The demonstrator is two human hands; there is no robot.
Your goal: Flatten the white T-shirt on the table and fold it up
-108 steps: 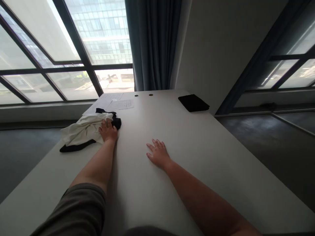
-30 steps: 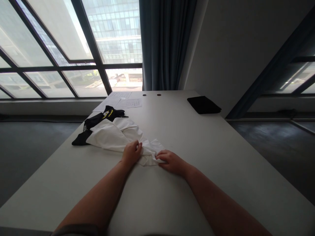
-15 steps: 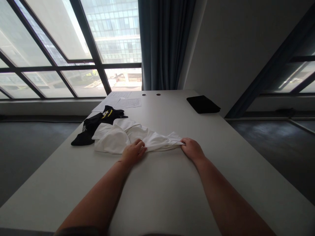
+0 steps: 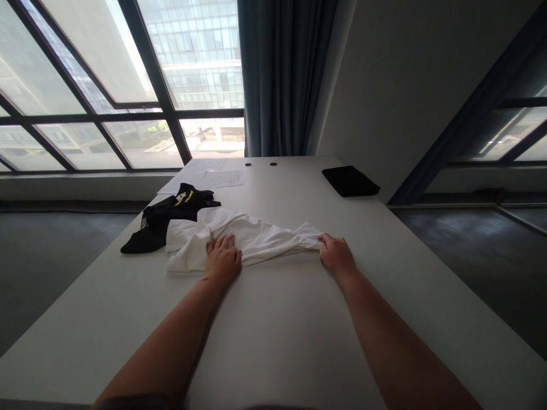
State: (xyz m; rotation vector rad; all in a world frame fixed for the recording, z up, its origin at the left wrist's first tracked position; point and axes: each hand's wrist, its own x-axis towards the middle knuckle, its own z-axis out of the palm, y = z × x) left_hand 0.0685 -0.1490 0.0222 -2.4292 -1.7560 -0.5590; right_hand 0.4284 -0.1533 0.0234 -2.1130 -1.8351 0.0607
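Here, cloth (image 4: 252, 239) on table (image 4: 282, 341) by windows (image 4: 85, 74)

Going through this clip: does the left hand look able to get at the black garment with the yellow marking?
Probably yes. The left hand rests on the white cloth, which lies between it and the black garment. The cloth is soft and low, so it looks unlikely to block a reach across it.

Gridded windows (image 4: 85, 68), a blue curtain (image 4: 282, 74), and what seems dark carpet (image 4: 55, 256).

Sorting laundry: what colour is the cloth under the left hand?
White cloth, shown in the head view.
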